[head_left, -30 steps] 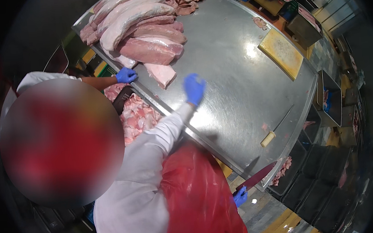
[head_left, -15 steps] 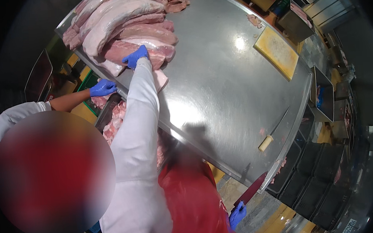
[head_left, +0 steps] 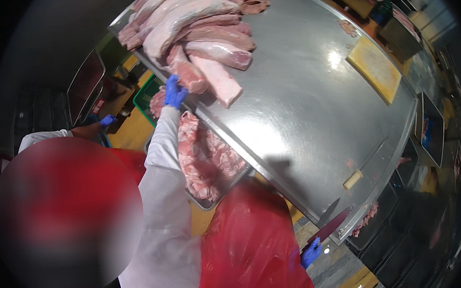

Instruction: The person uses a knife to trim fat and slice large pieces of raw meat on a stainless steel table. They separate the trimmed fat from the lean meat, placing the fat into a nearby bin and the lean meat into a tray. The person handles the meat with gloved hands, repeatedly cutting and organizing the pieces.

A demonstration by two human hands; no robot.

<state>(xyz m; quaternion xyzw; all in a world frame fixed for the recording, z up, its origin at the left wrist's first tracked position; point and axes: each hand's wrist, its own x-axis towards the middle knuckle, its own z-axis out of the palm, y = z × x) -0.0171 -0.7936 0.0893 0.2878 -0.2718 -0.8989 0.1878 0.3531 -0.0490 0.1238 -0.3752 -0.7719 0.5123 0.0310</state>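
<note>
My left hand (head_left: 174,93), in a blue glove, is closed on the near side of a thick strip of pink meat (head_left: 188,74) at the left edge of the steel table (head_left: 301,85). Beside that strip lies a pale, fat-covered strip (head_left: 220,83). Behind them long slabs of meat (head_left: 189,18) are heaped in overlapping layers. Low on the right, past the red apron, my gloved right hand (head_left: 311,253) grips the handle of a knife (head_left: 332,226). Its broad blade looks dark red and points over the table's near corner.
A second knife (head_left: 353,179) with a pale handle lies on the table, and a yellowed cutting board (head_left: 375,69) sits at the far right. Below the left edge are a tray of meat pieces (head_left: 210,156) and a green crate (head_left: 144,96). A co-worker's gloved hand (head_left: 108,120) is farther left.
My left hand has come back toward the table's left edge, swinging the pink strip round and uncovering the pale one. The co-worker's hand has drawn away. My right hand still holds the knife.
</note>
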